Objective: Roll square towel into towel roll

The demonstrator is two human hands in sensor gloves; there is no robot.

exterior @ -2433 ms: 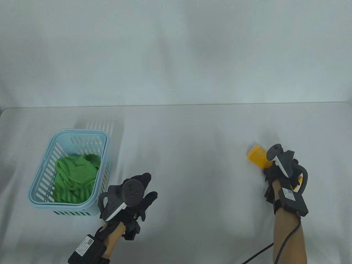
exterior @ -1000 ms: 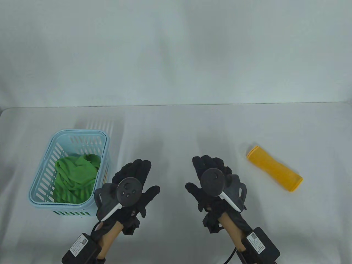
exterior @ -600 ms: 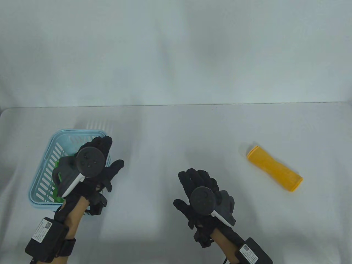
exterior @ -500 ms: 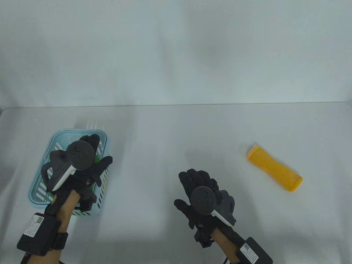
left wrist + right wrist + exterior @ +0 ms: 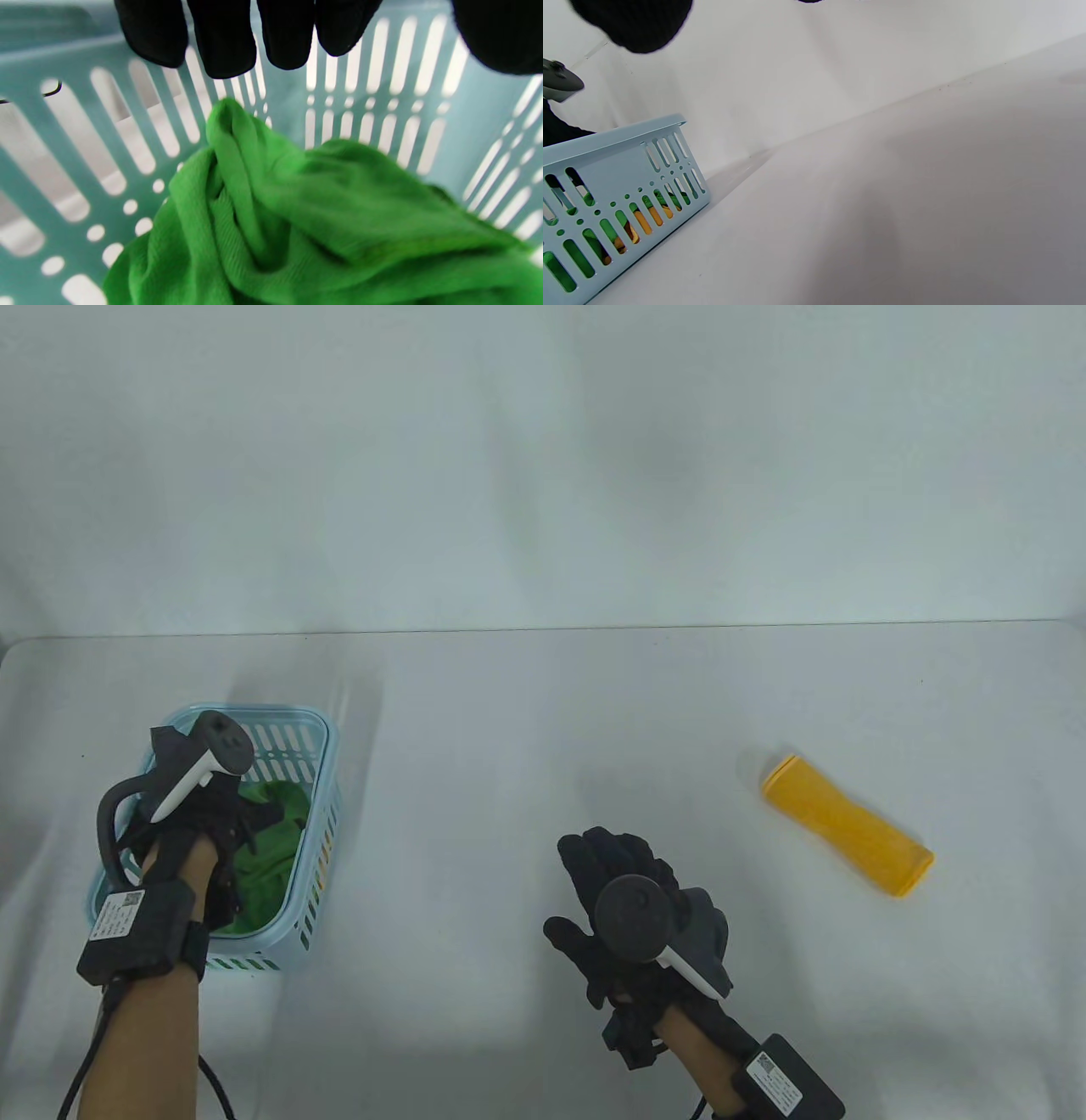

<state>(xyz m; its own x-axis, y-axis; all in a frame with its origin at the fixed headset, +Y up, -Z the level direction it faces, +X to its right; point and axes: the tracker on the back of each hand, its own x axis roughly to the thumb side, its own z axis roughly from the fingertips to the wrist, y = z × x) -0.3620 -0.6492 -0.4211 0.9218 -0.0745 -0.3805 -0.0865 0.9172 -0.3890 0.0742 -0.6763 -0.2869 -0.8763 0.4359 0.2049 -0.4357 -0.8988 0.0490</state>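
Reaching down into the pale blue basket [image 5: 318,823], the left hand [image 5: 204,823] is tipped steeply, tracker uppermost, wrist over the near rim. Left wrist view: gloved fingertips [image 5: 225,46] hang straight just above the crumpled green towel [image 5: 305,220], thumb apart at the side; nothing pinched, a gap between tips and cloth. Towel lies bunched on the basket floor, directly under the fingers. Right hand [image 5: 632,912] hovers palm-down over the white table [image 5: 526,729] near centre, fingers spread and relaxed, holding nothing. Yellow towel roll [image 5: 847,824] lies on the table well to its right, angled, apart from both hands.
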